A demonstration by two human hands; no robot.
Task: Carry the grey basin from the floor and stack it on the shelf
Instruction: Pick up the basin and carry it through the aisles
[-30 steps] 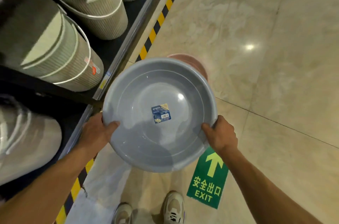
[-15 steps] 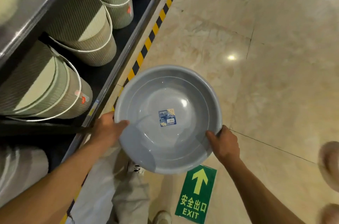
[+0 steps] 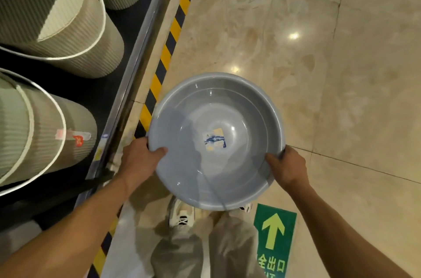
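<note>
Low in the frame, the left hand (image 3: 140, 159) and right hand (image 3: 287, 167) are gripping opposite rims of the grey basin (image 3: 216, 141), thumbs hooking inside. It is hanging mid-frame over the floor (image 3: 319, 49); its far edge could be clipping the shelf (image 3: 145, 33) lip at left.

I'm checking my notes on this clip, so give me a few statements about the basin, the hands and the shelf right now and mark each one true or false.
1. Both hands hold the grey basin by its rim. True: the left hand and the right hand grip opposite sides.
2. The basin sits on the shelf. False: it is held up over the floor, beside the shelf.
3. A sticker lies inside the basin. True.
4. The basin is full of water. False: it is empty apart from the sticker.
5. Ribbed buckets lie on the shelf. True.
6. The green floor sign shows a red cross. False: it shows an arrow.
</note>
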